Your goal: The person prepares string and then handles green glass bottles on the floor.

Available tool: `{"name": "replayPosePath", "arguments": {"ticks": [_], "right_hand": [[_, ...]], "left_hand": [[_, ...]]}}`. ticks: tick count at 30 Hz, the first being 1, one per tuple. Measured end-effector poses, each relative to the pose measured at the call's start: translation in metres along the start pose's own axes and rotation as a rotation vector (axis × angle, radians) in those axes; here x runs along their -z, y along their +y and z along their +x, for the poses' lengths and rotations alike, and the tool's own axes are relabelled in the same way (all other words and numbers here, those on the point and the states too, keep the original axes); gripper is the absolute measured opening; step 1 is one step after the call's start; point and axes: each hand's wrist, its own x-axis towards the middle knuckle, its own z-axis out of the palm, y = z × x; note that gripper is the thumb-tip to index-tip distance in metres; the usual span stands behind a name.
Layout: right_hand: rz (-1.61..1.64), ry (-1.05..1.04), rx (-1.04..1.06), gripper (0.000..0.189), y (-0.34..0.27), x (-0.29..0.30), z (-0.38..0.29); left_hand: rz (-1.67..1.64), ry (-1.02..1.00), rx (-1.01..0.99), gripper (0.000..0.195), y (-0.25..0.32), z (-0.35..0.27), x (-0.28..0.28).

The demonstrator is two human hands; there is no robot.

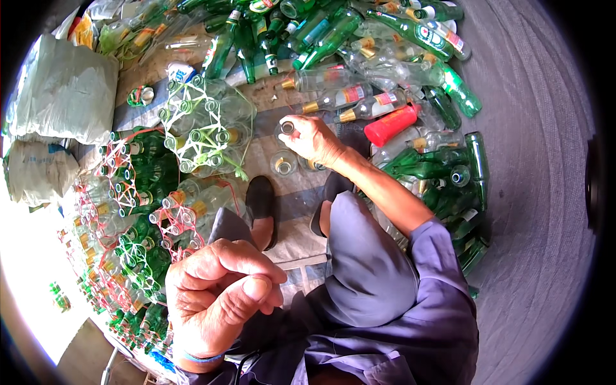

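Observation:
My right hand (315,139) grips a clear glass bottle (287,127) by its neck, mouth up, above the ground sheet. Just below it stands another clear glass bottle (284,163). A third clear bottle (316,166) stands close by, partly hidden under my right wrist. My left hand (224,293) is raised near the camera, its thumb pressed to its curled fingers, and nothing shows between them. Left of my right hand stands a bundle of clear bottles (207,120), laced around the necks with pale green-white strapping.
Loose green bottles (332,38) and clear bottles (332,79) are heaped ahead and to the right, with a red bottle (392,125) among them. Tied bottle bundles (139,178) crowd the left. Stuffed sacks (67,91), a crushed can (140,96) and a grey cloth (524,192) flank them.

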Motion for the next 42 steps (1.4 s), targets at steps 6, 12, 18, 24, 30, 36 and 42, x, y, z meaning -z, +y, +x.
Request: {"name": "replayPosePath", "arguments": {"ticks": [6, 12, 18, 24, 30, 36, 42], "right_hand": [[0.027, -0.030, -0.059, 0.028, -0.003, -0.002, 0.004], [0.079, -0.104, -0.126, 0.023, -0.006, -0.004, 0.004], [-0.026, -0.177, -0.086, 0.028, -0.008, -0.001, 0.007], [-0.007, -0.274, -0.157, 0.049, -0.005, 0.018, 0.005], [-0.322, -0.118, -0.340, 0.036, 0.056, 0.045, -0.006], [-0.730, -0.173, -0.373, 0.025, 0.136, 0.049, -0.044], [-0.943, -0.321, -0.334, 0.021, 0.158, 0.042, -0.039]], "left_hand": [[-0.001, -0.024, -0.012, 0.027, -0.002, 0.001, 0.001], [-0.012, -0.027, -0.003, 0.027, -0.002, 0.001, 0.000], [-0.074, -0.080, 0.116, 0.020, 0.005, -0.002, 0.004], [-0.072, -0.073, 0.134, 0.020, 0.006, -0.003, 0.006], [-0.067, -0.069, 0.133, 0.018, 0.005, -0.004, 0.007], [-0.032, -0.050, 0.120, 0.023, 0.001, -0.001, -0.001], [-0.001, -0.024, 0.003, 0.028, -0.007, -0.001, -0.002]]}}
